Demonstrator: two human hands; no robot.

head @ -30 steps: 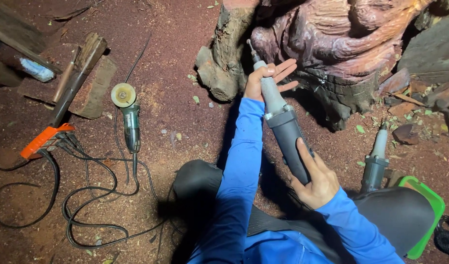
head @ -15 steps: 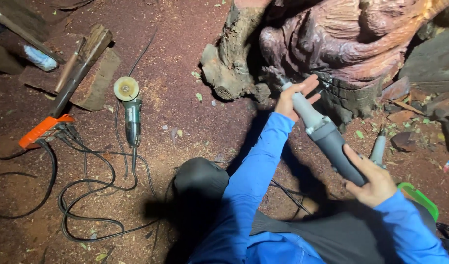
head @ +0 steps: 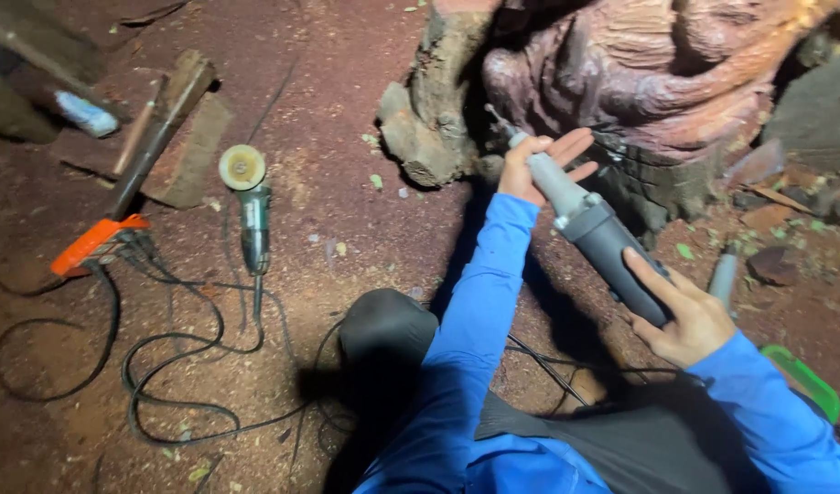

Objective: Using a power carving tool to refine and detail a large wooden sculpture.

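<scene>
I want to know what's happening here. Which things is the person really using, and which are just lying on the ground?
In use:
- grey power tool, held by the left hand and right hand
- carved wood, where its tip points

Lying about:
- angle grinder
- orange-handled tool
- black cables
- green tub

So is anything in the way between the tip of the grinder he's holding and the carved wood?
Nothing visible: the die grinder, held in both hands, points its bit straight at the carved wood sculpture, with only a dark gap between them.

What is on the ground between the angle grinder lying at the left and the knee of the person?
In the head view, black cables loop over red dirt between the angle grinder and the knee; nothing else.
</scene>
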